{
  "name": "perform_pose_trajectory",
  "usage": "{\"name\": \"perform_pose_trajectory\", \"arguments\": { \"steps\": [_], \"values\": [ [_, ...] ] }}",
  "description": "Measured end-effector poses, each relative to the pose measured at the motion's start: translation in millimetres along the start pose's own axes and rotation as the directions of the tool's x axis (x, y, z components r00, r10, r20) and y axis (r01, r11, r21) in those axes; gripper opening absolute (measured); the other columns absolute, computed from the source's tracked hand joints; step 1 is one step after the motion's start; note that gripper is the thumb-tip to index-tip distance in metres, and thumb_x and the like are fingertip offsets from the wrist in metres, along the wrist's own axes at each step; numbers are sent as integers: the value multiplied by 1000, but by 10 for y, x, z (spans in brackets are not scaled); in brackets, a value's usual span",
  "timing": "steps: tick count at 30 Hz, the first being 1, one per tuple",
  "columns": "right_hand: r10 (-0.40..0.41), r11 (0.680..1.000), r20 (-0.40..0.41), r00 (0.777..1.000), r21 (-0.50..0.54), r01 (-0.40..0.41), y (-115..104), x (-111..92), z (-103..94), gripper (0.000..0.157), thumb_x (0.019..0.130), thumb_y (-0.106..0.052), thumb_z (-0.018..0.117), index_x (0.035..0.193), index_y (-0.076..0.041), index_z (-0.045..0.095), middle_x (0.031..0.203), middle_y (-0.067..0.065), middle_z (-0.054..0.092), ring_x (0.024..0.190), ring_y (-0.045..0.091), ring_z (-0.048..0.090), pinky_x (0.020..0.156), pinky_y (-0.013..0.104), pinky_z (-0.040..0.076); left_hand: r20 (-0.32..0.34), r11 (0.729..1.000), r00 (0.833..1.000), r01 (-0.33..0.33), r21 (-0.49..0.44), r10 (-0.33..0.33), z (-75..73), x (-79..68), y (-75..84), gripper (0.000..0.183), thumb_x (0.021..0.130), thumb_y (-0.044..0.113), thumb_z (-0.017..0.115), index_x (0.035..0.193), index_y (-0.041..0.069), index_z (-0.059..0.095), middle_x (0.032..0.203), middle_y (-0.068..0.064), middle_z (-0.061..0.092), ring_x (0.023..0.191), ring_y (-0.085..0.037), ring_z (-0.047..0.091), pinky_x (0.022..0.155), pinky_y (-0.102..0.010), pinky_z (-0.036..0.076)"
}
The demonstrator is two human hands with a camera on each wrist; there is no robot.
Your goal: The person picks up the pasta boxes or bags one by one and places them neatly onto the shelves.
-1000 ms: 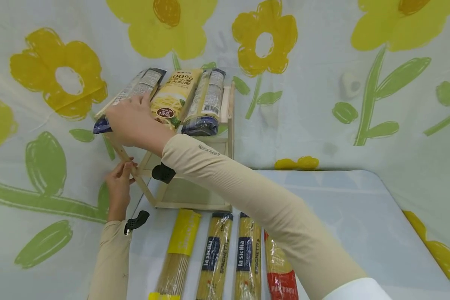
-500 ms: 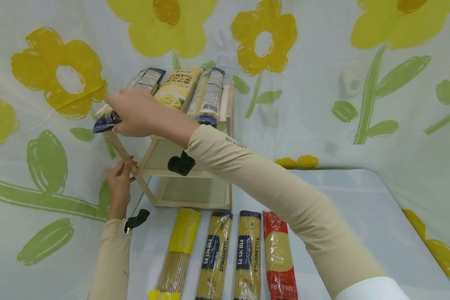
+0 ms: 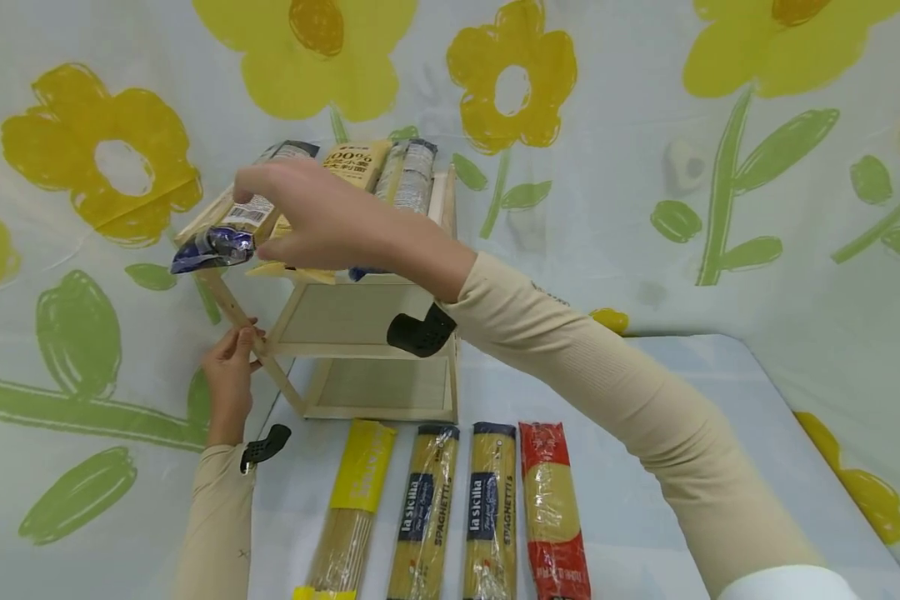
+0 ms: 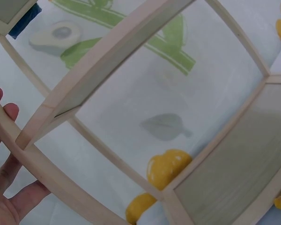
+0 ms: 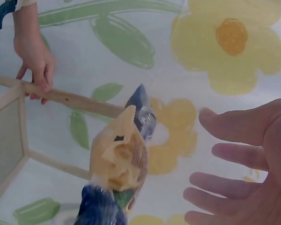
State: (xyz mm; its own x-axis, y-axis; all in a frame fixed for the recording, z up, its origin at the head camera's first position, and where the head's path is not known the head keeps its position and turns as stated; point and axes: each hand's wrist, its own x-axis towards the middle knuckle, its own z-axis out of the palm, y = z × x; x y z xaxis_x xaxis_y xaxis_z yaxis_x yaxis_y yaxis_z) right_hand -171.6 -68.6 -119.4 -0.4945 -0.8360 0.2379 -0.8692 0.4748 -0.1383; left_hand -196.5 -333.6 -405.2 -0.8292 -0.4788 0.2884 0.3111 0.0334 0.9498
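Note:
My left hand (image 3: 228, 367) grips a side post of a small wooden shelf rack (image 3: 378, 350), thumb on one side and fingers round the other. Three pasta packs lie side by side on the rack's top: a blue-ended pack (image 3: 221, 246) at left, a yellow pack (image 3: 356, 162) in the middle, and another blue-ended pack (image 3: 408, 183) at right. My right hand (image 3: 315, 217) hovers in front of them and hides part of the middle and right packs. In the right wrist view, its fingers (image 5: 225, 185) are spread and apart from the packs.
In front of the rack, a yellow-wrapped spaghetti pack (image 3: 352, 500), two navy-labelled spaghetti packs (image 3: 420, 508) (image 3: 489, 508) and a red-ended pasta pack (image 3: 553, 508) lie in a row on the white table (image 3: 667, 483). A flower-printed cloth (image 3: 607, 192) hangs behind.
My right hand has come away from the left blue-ended pack and moved right, uncovering that pack's front end. My left hand keeps its grip on the rack's post.

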Motion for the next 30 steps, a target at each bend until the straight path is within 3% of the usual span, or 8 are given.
{"name": "perform_pose_trajectory", "arguments": {
  "steps": [7, 15, 23, 30],
  "values": [
    [-29, 993, -87, 996, 108, 38, 137, -313, 7, 40, 92, -27, 63, 127, -12, 53, 129, -1, 54, 120, 13, 45, 99, 20, 30, 1, 1000, 1000, -10, -28, 10, 6, 8, -1, 33, 91, 29, 61, 110, 3, 69, 95, -8, 68, 97, -18, 57, 63, -20, 52],
    [-43, 978, -145, 989, 197, 71, 294, -677, 56, 41, 87, -21, 70, 124, -8, 57, 121, 2, 59, 115, 15, 50, 98, 23, 33, -15, 999, 1000, 0, -41, -1, 22, 5, 15, 31, 90, 28, 63, 107, 3, 70, 90, -2, 68, 94, -17, 59, 61, -20, 53],
    [-25, 969, -189, 982, 238, 70, 417, -1036, 115, 38, 88, -19, 69, 122, -6, 58, 122, 3, 59, 115, 14, 50, 99, 26, 34, -23, 1000, 1000, -8, -21, 8, 26, 0, -13, 33, 90, 29, 62, 107, 2, 70, 92, -2, 68, 96, -15, 57, 62, -19, 52],
    [12, 969, -226, 974, 242, 44, 507, -1357, 159, 37, 88, -19, 69, 121, -6, 59, 120, 4, 60, 113, 16, 50, 98, 35, 36, -31, 1000, 999, -17, -26, 17, 46, -13, -1, 30, 90, 27, 62, 104, 3, 71, 94, -2, 68, 97, -16, 58, 62, -19, 52]
  ]
}}
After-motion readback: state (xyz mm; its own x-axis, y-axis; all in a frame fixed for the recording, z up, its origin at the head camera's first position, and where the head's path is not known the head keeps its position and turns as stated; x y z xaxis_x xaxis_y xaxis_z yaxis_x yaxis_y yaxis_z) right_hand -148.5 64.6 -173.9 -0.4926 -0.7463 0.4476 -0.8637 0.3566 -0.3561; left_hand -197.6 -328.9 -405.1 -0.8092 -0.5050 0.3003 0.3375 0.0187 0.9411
